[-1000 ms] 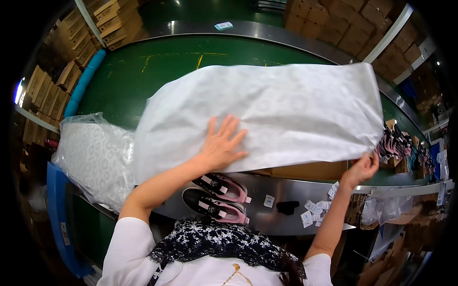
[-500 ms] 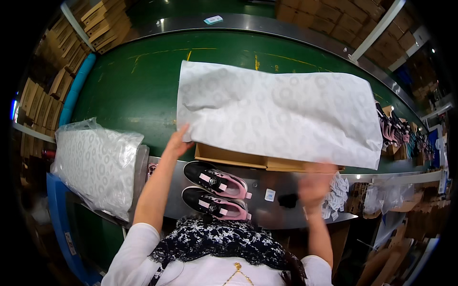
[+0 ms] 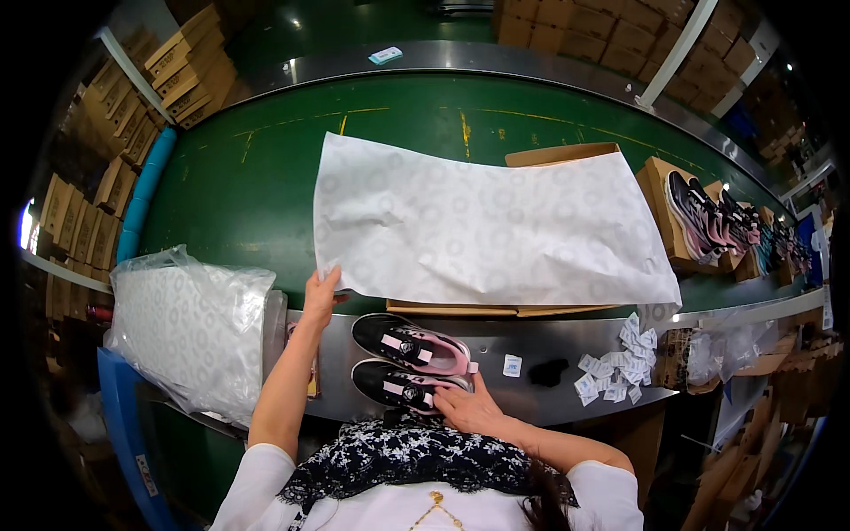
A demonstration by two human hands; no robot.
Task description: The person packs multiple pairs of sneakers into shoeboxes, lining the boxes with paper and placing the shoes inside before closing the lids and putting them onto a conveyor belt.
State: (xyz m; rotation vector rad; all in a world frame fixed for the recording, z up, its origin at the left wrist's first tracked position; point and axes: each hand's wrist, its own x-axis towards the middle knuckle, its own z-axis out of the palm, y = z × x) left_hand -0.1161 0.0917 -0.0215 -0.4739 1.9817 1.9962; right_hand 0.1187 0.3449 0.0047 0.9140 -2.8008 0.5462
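A wide sheet of white patterned tissue paper [image 3: 496,226] lies over a cardboard shoebox [image 3: 567,155], whose edges show at the back and front. My left hand [image 3: 321,294] is closed on the paper's near left corner. On the metal edge in front of me, two black and pink sneakers [image 3: 407,343] rest side by side, toes to the left. My right hand [image 3: 471,411] grips the nearer sneaker [image 3: 398,385] at its heel and opening, with a finger reaching up by the farther sneaker's heel.
A plastic-wrapped stack of patterned paper [image 3: 190,332] sits at left. Several small white packets [image 3: 620,363], one single packet [image 3: 513,365] and a black object [image 3: 549,373] lie right of the sneakers. Boxes with sneakers [image 3: 695,217] line the green belt [image 3: 239,186] at right.
My right hand has come down from the paper's right side to the near sneaker. The paper's right part has shifted left and nearer, uncovering the box's back edge. My left hand keeps the paper's corner.
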